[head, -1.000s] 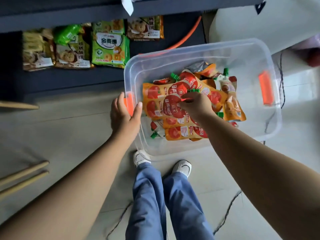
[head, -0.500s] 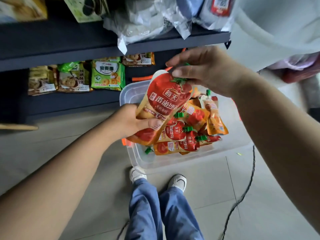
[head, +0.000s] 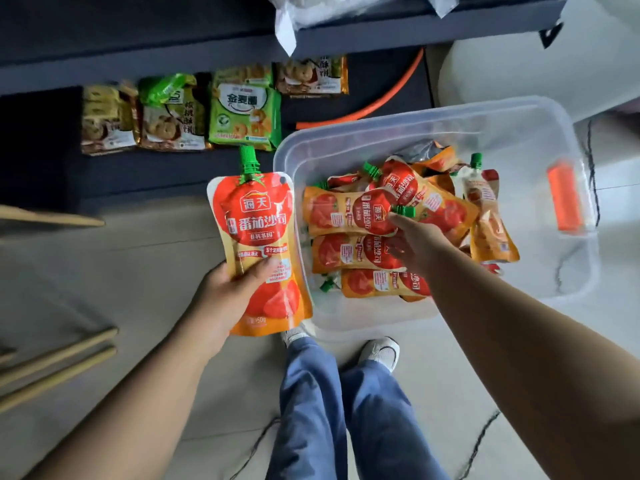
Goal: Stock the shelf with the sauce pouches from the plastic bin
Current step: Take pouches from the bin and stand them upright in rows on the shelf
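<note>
A clear plastic bin (head: 450, 114) stands on the floor in front of my feet, holding several red-and-orange sauce pouches (head: 349, 254) with green caps, lying in a loose pile. My left hand (head: 225, 292) grips one sauce pouch (head: 258, 223) upright by its lower half, just left of the bin, cap pointing toward the low dark shelf (head: 156, 174). My right hand (head: 415, 240) reaches down into the bin onto the pile. Its fingertips pinch the green cap (head: 404, 211) of a pouch lying there.
Snack packets (head: 242, 109) lie in a row on the low shelf, with an orange hose (head: 381, 98) beside them. Wooden sticks (head: 59, 362) lie on the floor at left. Cables (head: 478, 441) trail across the tiles near my legs (head: 346, 410). An orange latch (head: 562, 199) marks the bin's right end.
My right hand lifted a pouch out of the bin and passed it to my left hand, which let go of the bin's edge. The right hand went back into the bin.
</note>
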Demonstrator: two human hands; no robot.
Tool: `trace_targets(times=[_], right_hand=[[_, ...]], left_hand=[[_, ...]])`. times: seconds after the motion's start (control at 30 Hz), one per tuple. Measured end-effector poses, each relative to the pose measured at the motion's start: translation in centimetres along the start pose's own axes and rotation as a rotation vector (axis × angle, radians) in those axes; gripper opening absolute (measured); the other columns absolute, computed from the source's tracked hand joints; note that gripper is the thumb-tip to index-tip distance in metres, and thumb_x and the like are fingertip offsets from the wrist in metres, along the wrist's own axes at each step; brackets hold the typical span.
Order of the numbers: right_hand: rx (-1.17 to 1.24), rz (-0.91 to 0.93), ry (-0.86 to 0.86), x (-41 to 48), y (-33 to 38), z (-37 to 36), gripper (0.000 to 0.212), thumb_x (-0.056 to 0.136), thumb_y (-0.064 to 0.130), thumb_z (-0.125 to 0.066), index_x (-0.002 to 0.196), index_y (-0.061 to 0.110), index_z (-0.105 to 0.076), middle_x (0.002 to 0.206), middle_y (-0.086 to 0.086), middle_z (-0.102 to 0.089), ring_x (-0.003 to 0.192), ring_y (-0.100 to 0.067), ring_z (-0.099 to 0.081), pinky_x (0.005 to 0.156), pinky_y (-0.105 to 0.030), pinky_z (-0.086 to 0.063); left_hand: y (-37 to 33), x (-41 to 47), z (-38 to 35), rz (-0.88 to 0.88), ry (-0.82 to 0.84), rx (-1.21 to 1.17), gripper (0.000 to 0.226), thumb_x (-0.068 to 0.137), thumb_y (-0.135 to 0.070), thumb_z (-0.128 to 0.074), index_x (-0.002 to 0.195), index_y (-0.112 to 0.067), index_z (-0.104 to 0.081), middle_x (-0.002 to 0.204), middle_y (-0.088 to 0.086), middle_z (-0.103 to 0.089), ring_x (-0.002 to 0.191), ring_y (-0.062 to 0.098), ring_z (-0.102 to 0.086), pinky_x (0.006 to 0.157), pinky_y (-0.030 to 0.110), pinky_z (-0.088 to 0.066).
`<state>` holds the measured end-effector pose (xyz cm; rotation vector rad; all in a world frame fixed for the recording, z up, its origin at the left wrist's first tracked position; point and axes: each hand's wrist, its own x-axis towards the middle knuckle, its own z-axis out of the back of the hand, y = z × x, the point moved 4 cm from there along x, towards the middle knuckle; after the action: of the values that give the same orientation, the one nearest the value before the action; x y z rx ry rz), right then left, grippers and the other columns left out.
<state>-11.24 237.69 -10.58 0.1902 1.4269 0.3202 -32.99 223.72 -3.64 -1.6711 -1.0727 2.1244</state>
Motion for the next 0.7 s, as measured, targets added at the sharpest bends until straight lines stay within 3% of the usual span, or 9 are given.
trace_targets(times=[0.07, 0.13, 0.2, 0.27, 0.37, 0.5, 0.6, 0.63, 0.7], right_hand=[[-0.104, 0.075, -0.098, 0.9, 0.2, -0.6, 0.054, 0.079, 0.027, -0.071, 0.125, 0.011, -0.047, 0.101, -0.005, -0.061, 0.089, -0.02, -0.061, 0.08, -0.032, -0.051], [-0.212, 0.17, -0.199, 1.5, 0.5, -1.2, 0.059, 0.078, 0.03, -0.072, 0.128, 0.012, -0.046, 0.114, -0.006, -0.061, 0.104, -0.024, -0.06, 0.092, -0.037, -0.05], [-0.203, 0.262, -0.231, 1.6, 0.7, -1.6, 0.043, 0.08, 0.027, -0.07, 0.117, 0.012, -0.054, 0.105, -0.003, -0.062, 0.099, -0.021, -0.059, 0.091, -0.033, -0.048], [-0.166, 0.357, -0.19, 1.1, 1.0, -1.9, 0.013, 0.082, 0.021, -0.068, 0.09, 0.016, -0.058, 0.081, 0.002, -0.059, 0.083, -0.017, -0.055, 0.079, -0.03, -0.045], [-0.168, 0.53, -0.089, -1.0, 2.7, -2.6, 0.023, 0.083, 0.013, -0.067, 0.066, 0.02, -0.052, 0.069, 0.004, -0.057, 0.065, -0.01, -0.054, 0.067, -0.024, -0.045], [-0.266, 0.782, 0.028, -8.0, 7.4, -2.6, 0.018, 0.083, 0.017, -0.067, 0.068, 0.025, -0.059, 0.072, 0.008, -0.066, 0.065, -0.002, -0.062, 0.056, -0.014, -0.049], [-0.202, 0.94, 0.173, -15.3, 12.2, -1.6, 0.016, 0.081, 0.013, -0.068, 0.072, 0.025, -0.065, 0.058, 0.014, -0.069, 0.055, 0.004, -0.063, 0.052, -0.013, -0.048], [-0.174, 0.989, 0.242, -17.9, 13.7, -1.4, 0.013, 0.079, 0.01, -0.068, 0.072, 0.021, -0.069, 0.059, 0.013, -0.069, 0.056, 0.001, -0.064, 0.055, -0.015, -0.05], [-0.142, 1.09, 0.369, -24.2, 16.7, -0.9, 0.006, 0.072, 0.015, -0.072, 0.067, 0.016, -0.074, 0.063, 0.008, -0.072, 0.061, -0.004, -0.066, 0.061, -0.02, -0.053]], left_hand=[[0.5, 0.3, -0.2, 0.012, 0.007, 0.01, 0.022, 0.068, -0.043, -0.073, 0.081, -0.028, -0.064, 0.067, -0.021, -0.07, 0.064, -0.005, -0.066, 0.062, 0.021, -0.048], [0.9, 0.8, -0.2, 0.03, -0.012, 0.019, 0.015, 0.072, -0.04, -0.07, 0.08, -0.028, -0.064, 0.067, -0.021, -0.07, 0.064, -0.004, -0.066, 0.064, 0.02, -0.049], [1.1, 1.0, -0.1, 0.043, -0.023, -0.004, 0.01, 0.075, -0.036, -0.065, 0.08, -0.028, -0.064, 0.066, -0.02, -0.07, 0.064, -0.003, -0.067, 0.063, 0.019, -0.05], [1.2, 0.9, 0.0, 0.049, -0.013, -0.031, 0.018, 0.069, -0.04, -0.072, 0.08, -0.027, -0.065, 0.067, -0.018, -0.071, 0.065, -0.001, -0.068, 0.065, 0.023, -0.049], [0.3, 0.1, 0.4, 0.057, 0.006, -0.024, 0.029, 0.06, -0.044, -0.078, 0.081, -0.026, -0.065, 0.069, -0.017, -0.072, 0.065, 0.0, -0.068, 0.069, 0.026, -0.048], [-2.9, -1.6, 0.5, 0.002, -0.008, -0.025, 0.005, 0.08, -0.028, -0.065, 0.078, -0.024, -0.063, 0.068, -0.021, -0.07, 0.059, -0.003, -0.066, 0.059, 0.016, -0.051], [-7.9, -4.3, 0.7, -0.113, -0.05, -0.039, 0.01, 0.083, -0.032, -0.062, 0.076, -0.025, -0.059, 0.055, -0.023, -0.066, 0.062, 0.0, -0.064, 0.063, 0.015, -0.048], [-9.8, -5.4, 0.7, -0.163, -0.04, -0.058, 0.02, 0.075, -0.042, -0.069, 0.075, -0.024, -0.061, 0.056, -0.023, -0.066, 0.064, 0.001, -0.064, 0.068, 0.018, -0.05], [-14.0, -8.4, 0.8, -0.275, -0.045, -0.084, 0.059, 0.036, -0.069, -0.076, 0.072, -0.024, -0.067, 0.063, -0.019, -0.07, 0.064, -0.001, -0.067, 0.069, 0.024, -0.054]])
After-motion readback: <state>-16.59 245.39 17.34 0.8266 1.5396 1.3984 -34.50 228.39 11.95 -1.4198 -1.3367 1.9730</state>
